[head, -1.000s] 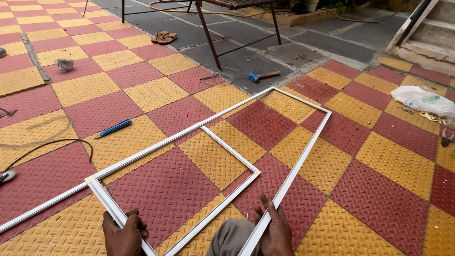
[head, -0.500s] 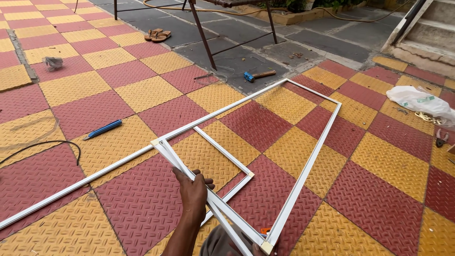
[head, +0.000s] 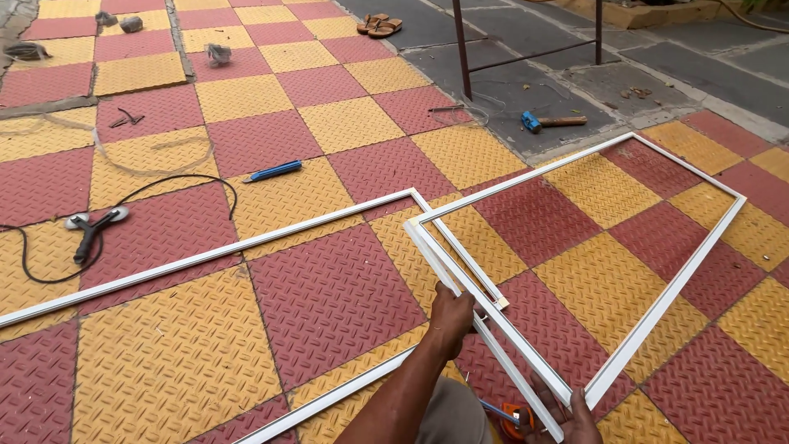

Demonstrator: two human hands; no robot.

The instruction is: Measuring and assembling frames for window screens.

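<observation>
Head view, near edge: right hand [head: 567, 415] under the lower corner of the white frame [head: 657, 300], fingers spread against the bar, not seen to close around it; wrist cut off by the picture edge. Orange-and-blue tool [head: 514, 418] just beside that hand, partly hidden behind the frame's near bar. Left hand [head: 452, 319] a little farther along the same near bar, grip closed around it, forearm running back toward the camera.

Frame resting on the red and yellow checkered floor [head: 329, 288], four-sided, far corner pointing away to the right. Loose white rails [head: 246, 247] lying left of the frame, one short piece crossing inside the frame's near-left corner, touching or overlapping it.

Farther left of the frame: black-handled tool with coiled black cable [head: 90, 230]. Beyond the frame's left corner: blue pen-shaped tool [head: 274, 170]. Beyond the far bar: blue-headed hammer [head: 552, 122] on grey paving, near a dark metal leg [head: 461, 45]. Farthest: pair of sandals [head: 378, 25].
</observation>
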